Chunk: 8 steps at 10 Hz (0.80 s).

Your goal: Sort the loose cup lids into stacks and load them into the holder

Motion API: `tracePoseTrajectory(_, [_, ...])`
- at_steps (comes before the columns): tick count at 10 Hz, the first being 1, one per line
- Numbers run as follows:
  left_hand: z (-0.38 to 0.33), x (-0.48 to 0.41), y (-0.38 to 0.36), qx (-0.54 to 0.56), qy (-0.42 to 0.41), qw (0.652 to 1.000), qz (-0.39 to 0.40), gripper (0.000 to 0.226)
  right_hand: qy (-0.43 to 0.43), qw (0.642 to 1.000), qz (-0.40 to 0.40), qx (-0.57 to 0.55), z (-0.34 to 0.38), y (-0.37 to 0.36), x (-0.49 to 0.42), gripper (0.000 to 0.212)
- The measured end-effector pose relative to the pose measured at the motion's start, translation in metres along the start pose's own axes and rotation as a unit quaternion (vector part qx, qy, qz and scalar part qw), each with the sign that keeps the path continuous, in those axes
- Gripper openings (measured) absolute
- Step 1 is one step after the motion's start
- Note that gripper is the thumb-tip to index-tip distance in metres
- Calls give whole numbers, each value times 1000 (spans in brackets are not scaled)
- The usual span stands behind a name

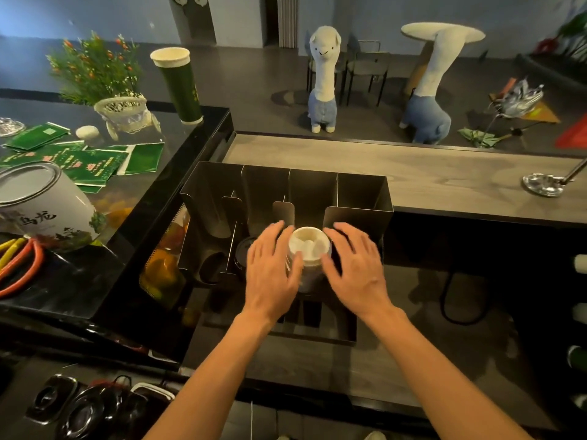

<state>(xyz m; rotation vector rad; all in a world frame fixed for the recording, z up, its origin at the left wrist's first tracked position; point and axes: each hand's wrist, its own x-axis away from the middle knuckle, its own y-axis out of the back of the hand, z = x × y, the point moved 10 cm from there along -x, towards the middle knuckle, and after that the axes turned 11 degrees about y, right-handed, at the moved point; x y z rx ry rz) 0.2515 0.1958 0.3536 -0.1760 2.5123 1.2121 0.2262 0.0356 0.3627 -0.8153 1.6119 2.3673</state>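
Though lower part dim, lid stack (307, 246) white-topped.

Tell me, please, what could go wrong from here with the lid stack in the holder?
The white lid stack is only steadied between the fairly straight fingers of the left hand and right hand, so it might lean or spill. It also sits close between the upright front tabs of the holder, where a lid edge could catch.
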Motion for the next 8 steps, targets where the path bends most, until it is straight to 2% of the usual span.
tracePoseTrajectory(1, [-35,6,-25,-5,-66,997,50,50,-60,996,29,63,-34,1,13,32])
tracePoseTrajectory(2, [-44,5,-36,-59,-77,994,41,45,-45,986,114,111,-43,-15,17,31])
tracePoseTrajectory(5, [-40,7,-39,-62,-60,995,40,52,-59,989,79,107,-40,-7,18,26])
tracePoseTrajectory(6, [-45,5,-33,-25,-54,997,38,53,-78,993,56,74,-42,0,17,31])
tracePoseTrajectory(7, [-54,4,-30,50,-67,996,33,52,-61,997,34,39,-39,5,17,33])
tracePoseTrajectory(8, [-59,-4,-30,80,-54,994,49,50,-87,995,13,-46,-42,11,15,29])
